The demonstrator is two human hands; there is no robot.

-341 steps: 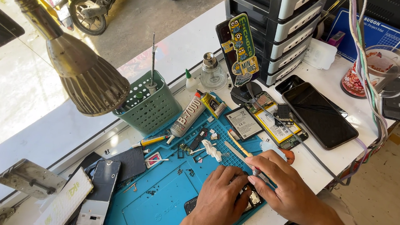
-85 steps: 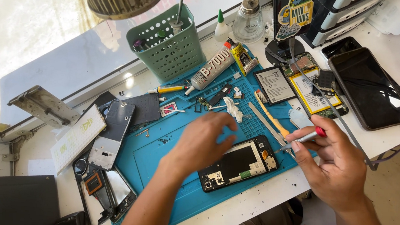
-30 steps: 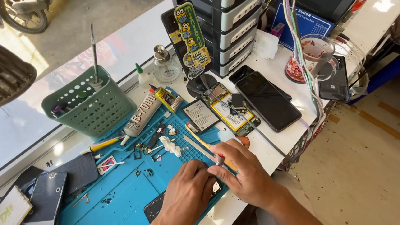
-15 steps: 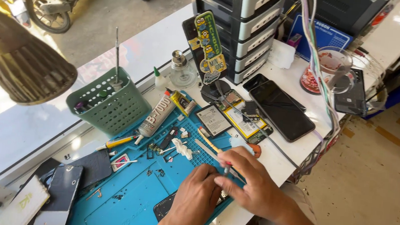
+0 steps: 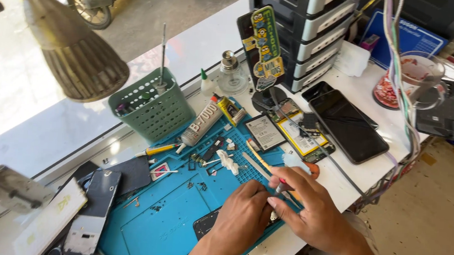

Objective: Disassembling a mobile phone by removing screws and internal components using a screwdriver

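My left hand point(image 5: 242, 216) rests on an opened phone point(image 5: 206, 224) lying on the blue work mat point(image 5: 161, 214), pressing it down with the fingers. My right hand point(image 5: 307, 209) grips a thin red-handled tool point(image 5: 279, 184), its tip pointing down at the phone beside my left fingers. Most of the phone is hidden under both hands. Small screws, white scraps and tweezers point(image 5: 254, 159) lie on the mat just beyond my hands.
A green basket point(image 5: 150, 105) with tools, a glue tube point(image 5: 200, 125), a glass bottle point(image 5: 231, 75), a dismantled phone with battery point(image 5: 299, 130), dark phones point(image 5: 349, 123), grey drawers point(image 5: 305, 31), a lamp shade point(image 5: 74, 50) and phone parts point(image 5: 91, 208) at the left.
The view has shifted slightly. My hands stay together over the opened phone, with the right hand's tool still at it.
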